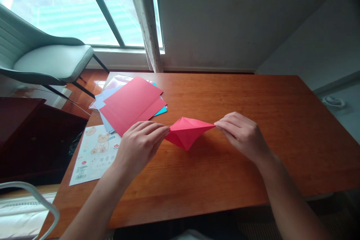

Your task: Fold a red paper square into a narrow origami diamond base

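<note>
Now the left hand pinched one pointy end of the folded red paper, and the right hand pinched the other. It was between them, over the brown table. Flat red sheets lay in a pile beyond the left hand.

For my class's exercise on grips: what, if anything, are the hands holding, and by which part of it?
A folded red paper: the left hand pinches its left end, the right hand its pointed right end.
</note>
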`<state>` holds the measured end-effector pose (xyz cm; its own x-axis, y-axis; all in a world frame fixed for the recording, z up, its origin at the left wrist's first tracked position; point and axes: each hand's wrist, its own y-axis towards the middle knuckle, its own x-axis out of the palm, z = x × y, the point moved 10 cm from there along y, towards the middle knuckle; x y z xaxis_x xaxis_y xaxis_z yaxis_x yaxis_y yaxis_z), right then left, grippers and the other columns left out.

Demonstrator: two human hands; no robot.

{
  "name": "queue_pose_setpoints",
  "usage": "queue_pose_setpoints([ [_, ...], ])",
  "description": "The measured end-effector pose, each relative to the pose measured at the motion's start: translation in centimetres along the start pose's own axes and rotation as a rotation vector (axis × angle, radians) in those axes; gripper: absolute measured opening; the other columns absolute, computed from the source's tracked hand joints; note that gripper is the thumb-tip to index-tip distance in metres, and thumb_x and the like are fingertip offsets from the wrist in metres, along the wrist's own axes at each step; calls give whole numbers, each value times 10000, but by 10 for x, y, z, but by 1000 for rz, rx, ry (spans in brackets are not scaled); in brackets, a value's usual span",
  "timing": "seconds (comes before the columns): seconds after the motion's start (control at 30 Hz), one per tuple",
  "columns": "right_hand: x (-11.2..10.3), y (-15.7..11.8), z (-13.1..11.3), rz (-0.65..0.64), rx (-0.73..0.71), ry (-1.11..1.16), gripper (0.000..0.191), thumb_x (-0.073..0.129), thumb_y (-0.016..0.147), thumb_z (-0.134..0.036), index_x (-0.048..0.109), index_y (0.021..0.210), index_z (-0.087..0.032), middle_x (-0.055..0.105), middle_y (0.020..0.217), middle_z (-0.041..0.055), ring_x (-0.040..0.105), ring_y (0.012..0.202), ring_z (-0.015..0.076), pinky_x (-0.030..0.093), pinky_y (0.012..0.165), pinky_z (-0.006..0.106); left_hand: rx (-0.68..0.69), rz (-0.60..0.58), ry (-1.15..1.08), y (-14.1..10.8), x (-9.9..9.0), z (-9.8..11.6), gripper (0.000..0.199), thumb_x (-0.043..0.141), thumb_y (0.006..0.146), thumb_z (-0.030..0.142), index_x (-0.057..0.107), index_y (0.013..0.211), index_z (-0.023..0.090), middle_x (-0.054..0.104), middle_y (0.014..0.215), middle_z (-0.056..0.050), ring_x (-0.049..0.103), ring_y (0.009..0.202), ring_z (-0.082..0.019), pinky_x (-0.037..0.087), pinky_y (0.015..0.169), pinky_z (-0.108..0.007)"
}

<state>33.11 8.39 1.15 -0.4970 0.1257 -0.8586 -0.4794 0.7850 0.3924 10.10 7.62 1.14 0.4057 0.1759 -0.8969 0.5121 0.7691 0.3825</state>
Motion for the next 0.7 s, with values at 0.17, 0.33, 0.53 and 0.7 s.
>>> queue_pose_setpoints([
  [0.17, 3, -7, 13, 56, 125, 172, 142, 619, 936, -237, 752, 967, -279, 761, 923, 46, 685, 876, 237, 541, 827, 404, -137, 101, -153, -8, -10, -18, 188, 560, 979, 273, 736, 1036, 239, 751, 1010, -60, 701, 885, -190, 559, 756, -314],
  [0.33, 39, -23, 51, 156, 606, 700, 216, 697, 883, -388, 685, 1051, -252, 759, 1027, 47, 727, 909, 224, 580, 834, 385, -369, 197, -394, -10, -1, -32, 142, 616, 944, 288, 746, 957, 233, 680, 984, -48, 680, 849, -150, 583, 702, -263],
  [0.53, 84, -32, 49, 193, 895, 1138, 405, 791, 778, -466, 655, 1046, -195, 765, 932, 52, 700, 742, 161, 538, 625, 252, -489, 235, -858, -16, 28, -42, 190, 635, 915, 247, 698, 1086, 192, 682, 1100, -84, 691, 1033, -191, 610, 903, -324],
  [0.7, 92, -30, 42, 158, 954, 1117, 428, 811, 736, -509, 681, 969, -174, 733, 803, 29, 629, 627, 141, 451, 484, 214, -523, 152, -855, -17, 42, -39, 194, 630, 906, 260, 690, 1075, 185, 692, 1135, -95, 699, 1034, -198, 615, 870, -310],
])
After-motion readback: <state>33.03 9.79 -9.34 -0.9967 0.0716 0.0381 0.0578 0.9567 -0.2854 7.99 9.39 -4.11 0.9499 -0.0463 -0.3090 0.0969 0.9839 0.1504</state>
